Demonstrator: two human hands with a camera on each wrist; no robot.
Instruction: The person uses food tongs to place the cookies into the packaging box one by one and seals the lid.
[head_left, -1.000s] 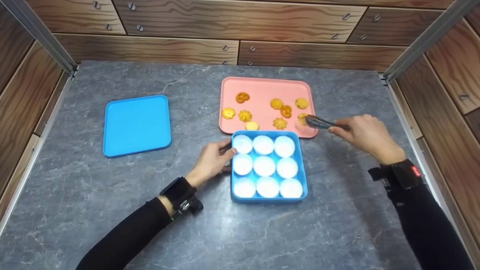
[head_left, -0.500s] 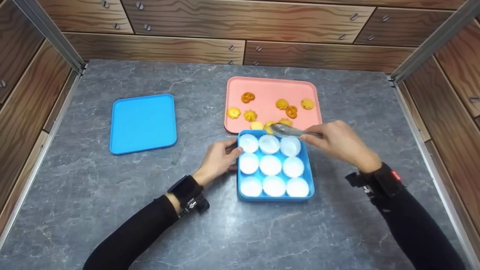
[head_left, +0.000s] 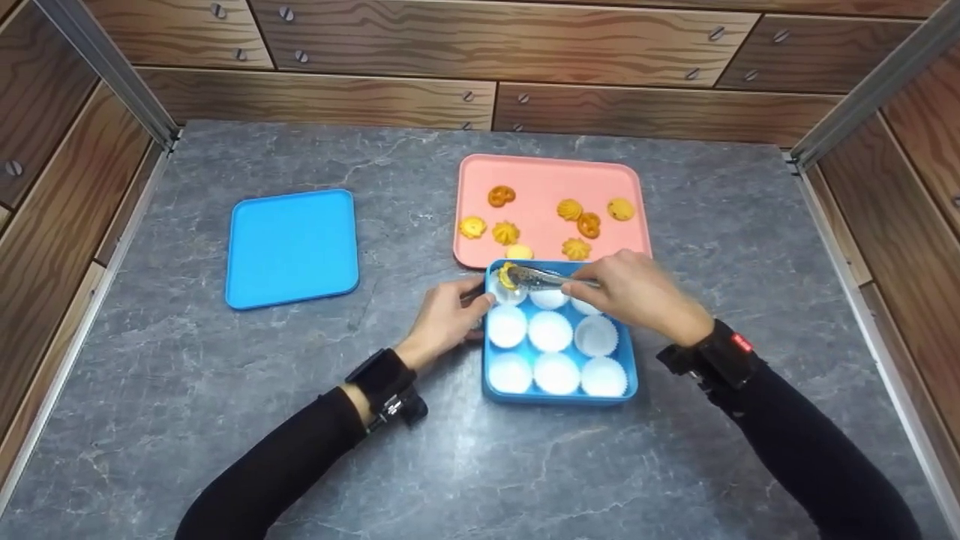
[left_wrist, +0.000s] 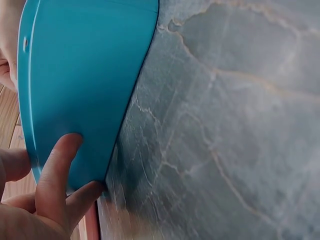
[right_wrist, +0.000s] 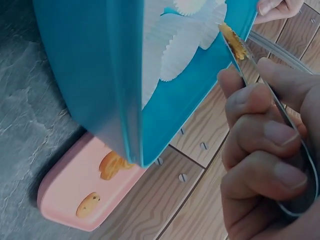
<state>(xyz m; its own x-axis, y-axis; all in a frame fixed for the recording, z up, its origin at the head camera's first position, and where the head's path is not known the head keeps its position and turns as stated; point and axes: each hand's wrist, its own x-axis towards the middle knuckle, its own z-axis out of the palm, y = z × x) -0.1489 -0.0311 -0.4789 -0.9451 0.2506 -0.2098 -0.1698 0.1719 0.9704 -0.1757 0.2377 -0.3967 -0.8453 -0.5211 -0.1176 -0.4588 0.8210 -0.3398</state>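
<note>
My right hand (head_left: 641,292) grips metal tongs (head_left: 544,280) whose tips pinch a golden ridged cookie (right_wrist: 233,42). That cookie hangs over the paper cup (head_left: 508,294) in the far left corner of a blue box (head_left: 561,399). Several white paper cups (head_left: 550,331) line the box in rows; the right hand and tongs cover part of the back row. At the box's left side, my left hand (head_left: 444,319) holds the wall by its far corner, thumb at the rim and fingertips (left_wrist: 70,142) against the outside.
Behind the box lies a pink tray (head_left: 555,176) with ridged cookies (head_left: 505,232), pretzel-shaped cookies (head_left: 501,196), a round speckled cookie (head_left: 620,209) and a plain pale one (head_left: 519,252). A blue square lid (head_left: 292,247) lies at the left. Wood-patterned panels (head_left: 390,45) enclose the table.
My right hand has carried the cookie in the tongs from the pink tray's right side leftward, to over the box's far left cup. My left hand keeps its hold on the box.
</note>
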